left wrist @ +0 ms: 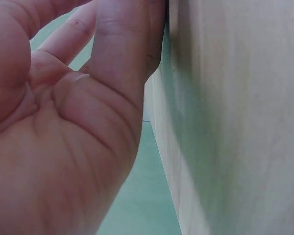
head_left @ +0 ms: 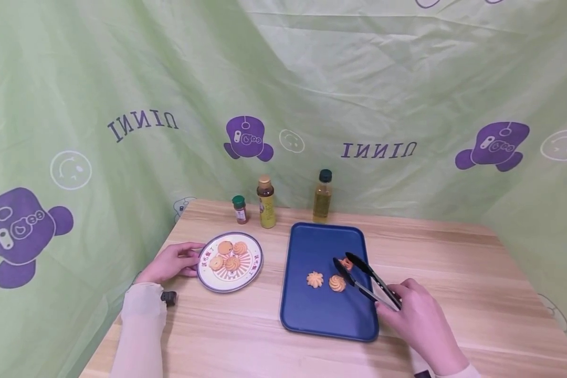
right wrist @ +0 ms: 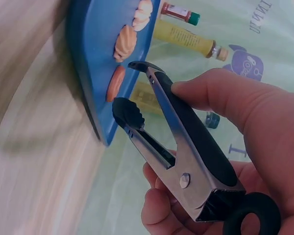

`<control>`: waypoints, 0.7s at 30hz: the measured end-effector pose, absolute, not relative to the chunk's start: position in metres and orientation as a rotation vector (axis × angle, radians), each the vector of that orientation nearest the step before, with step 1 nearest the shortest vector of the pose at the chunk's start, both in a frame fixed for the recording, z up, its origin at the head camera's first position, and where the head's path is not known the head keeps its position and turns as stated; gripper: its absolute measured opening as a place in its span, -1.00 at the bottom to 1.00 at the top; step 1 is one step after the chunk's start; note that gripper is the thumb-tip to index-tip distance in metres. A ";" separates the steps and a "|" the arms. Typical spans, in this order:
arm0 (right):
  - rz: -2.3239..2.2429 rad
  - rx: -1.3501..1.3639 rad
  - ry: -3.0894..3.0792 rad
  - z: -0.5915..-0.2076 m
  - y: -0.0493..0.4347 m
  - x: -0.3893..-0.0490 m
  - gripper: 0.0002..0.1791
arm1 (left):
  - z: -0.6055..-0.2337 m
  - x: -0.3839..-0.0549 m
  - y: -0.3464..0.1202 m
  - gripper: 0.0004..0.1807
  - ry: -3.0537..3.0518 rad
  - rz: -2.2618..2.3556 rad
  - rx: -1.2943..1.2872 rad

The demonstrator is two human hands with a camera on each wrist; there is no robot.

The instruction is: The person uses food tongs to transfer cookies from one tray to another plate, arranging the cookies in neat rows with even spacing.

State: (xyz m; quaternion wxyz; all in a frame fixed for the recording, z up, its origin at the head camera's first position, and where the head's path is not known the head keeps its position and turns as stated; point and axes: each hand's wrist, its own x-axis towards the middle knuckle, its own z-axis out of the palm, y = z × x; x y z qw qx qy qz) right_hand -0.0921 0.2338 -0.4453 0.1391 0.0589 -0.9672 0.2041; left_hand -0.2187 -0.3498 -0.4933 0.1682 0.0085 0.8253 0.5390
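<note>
My right hand (head_left: 418, 315) grips black-and-silver tongs (right wrist: 186, 142), with the thumb along one arm. The spread tips reach over the blue tray (head_left: 326, 317), on either side of a reddish cookie (right wrist: 116, 83) that they partly hide in the head view. Two paler cookies lie on the tray, a flower-shaped cookie (head_left: 314, 279) and a swirled cookie (head_left: 337, 283). My left hand (head_left: 172, 261) rests on the table with loose fingers at the left rim of a round white plate (head_left: 229, 286). That plate carries several cookies (head_left: 232, 263). The left wrist view shows mostly palm.
Behind the plate stand a small green-capped spice jar (head_left: 240, 211) and a yellow-labelled bottle (head_left: 266, 203). An oil bottle (head_left: 322, 199) stands at the tray's far edge. A green printed curtain (head_left: 283, 79) hangs around the wooden table (head_left: 245, 336).
</note>
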 end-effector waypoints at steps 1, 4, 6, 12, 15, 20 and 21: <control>0.589 0.170 -2.799 -0.445 0.235 -0.092 -0.59 | -0.493 -0.219 -0.350 -0.37 2.349 1.532 0.027; 0.574 0.166 -2.819 -0.445 0.237 -0.092 -0.57 | -0.493 -0.218 -0.350 -0.38 2.344 1.535 0.009; 0.560 0.160 -2.828 -0.445 0.239 -0.092 -0.55 | -0.493 -0.218 -0.350 -0.38 2.346 1.526 0.008; 0.525 0.154 -2.853 -0.445 0.244 -0.090 -0.49 | -0.491 -0.217 -0.349 -0.38 2.356 1.523 0.017; 0.513 0.169 -2.854 -0.445 0.246 -0.091 -0.48 | -0.490 -0.218 -0.349 -0.38 2.353 1.532 0.024; 0.496 0.213 -2.846 -0.444 0.248 -0.092 -0.50 | -0.492 -0.218 -0.350 -0.38 2.336 1.550 0.039; 0.490 0.217 -2.846 -0.444 0.248 -0.093 -0.52 | -0.492 -0.218 -0.350 -0.38 2.336 1.551 0.041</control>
